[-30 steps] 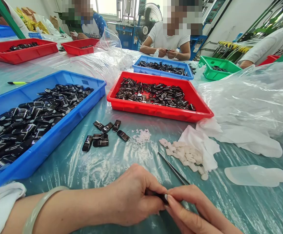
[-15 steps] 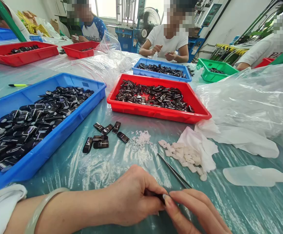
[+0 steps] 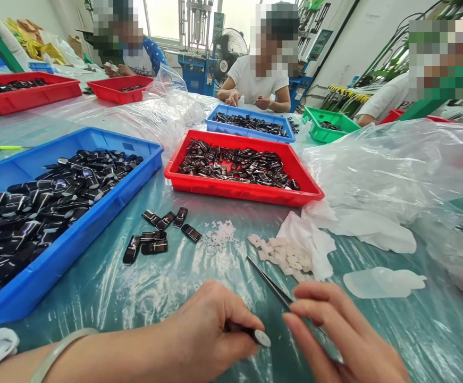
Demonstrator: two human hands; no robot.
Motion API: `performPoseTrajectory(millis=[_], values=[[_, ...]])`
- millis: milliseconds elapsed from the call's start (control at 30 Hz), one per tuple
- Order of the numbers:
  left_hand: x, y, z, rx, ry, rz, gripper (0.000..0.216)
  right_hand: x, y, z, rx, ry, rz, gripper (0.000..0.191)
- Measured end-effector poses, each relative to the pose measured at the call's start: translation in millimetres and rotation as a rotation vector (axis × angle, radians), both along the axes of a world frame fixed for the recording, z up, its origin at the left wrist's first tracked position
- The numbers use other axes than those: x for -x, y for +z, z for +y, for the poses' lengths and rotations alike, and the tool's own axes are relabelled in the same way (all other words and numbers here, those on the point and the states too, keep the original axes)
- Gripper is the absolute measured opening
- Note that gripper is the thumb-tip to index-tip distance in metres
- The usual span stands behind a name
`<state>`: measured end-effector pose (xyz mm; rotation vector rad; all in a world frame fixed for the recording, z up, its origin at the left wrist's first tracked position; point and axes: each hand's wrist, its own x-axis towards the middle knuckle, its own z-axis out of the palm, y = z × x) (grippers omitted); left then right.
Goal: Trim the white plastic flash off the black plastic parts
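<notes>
Far left: blue tray (image 3: 95, 223) heaped with glossy black pieces. Next, six loose black pieces (image 3: 157, 234) lying on the plastic-covered table (image 3: 143, 287). Low in front, left hand (image 3: 211, 332) pinched shut on a small black part (image 3: 255, 335), its pale round end showing at the fingertips. Just right of it, right hand (image 3: 335, 335) open, fingers loose, holding nothing, over thin black tweezers (image 3: 269, 282). Behind, red tray (image 3: 239, 189); white bits (image 3: 283, 255) beside a white cloth (image 3: 306, 239).
</notes>
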<state>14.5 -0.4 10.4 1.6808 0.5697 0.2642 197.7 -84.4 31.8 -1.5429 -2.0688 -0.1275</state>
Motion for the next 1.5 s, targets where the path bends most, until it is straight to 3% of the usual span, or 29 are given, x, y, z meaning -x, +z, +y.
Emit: performPoseTrajectory(millis=[167,367,500,700,1133,1300,1400,1500], values=[[-2,-1.0,-1,0.018,0.012,0.022,0.019,-24,14.1,27,0.092,-0.291,-0.246,0.035],[-2,-0.4,-1,0.015,0.014,0.048,0.02,-47,-1.8,66,0.319,-0.633,-0.373,0.02],[0,0.0,-1,0.046,0.008,0.095,0.016,-46,-6.0,84,0.507,-0.702,-0.386,0.024],[0,-0.4,-1,0.009,0.024,0.137,0.011,-48,-3.4,93,0.559,-0.672,-0.345,0.025],[1,-3.6,-1,0.015,0.016,0.069,0.012,-60,-12.5,88,0.399,-0.553,-0.218,0.024],[0,-3.5,0,0.015,0.01,0.052,0.01,-53,-6.0,81,0.266,-0.5,-0.23,0.026],[1,-2.6,0,0.004,-0.005,-0.017,0.011,-35,1.8,82,0.189,-0.342,-0.209,0.027],[2,-1.8,-1,0.011,0.01,-0.024,0.011,-12,3.5,90,0.229,-0.106,-0.203,0.008]])
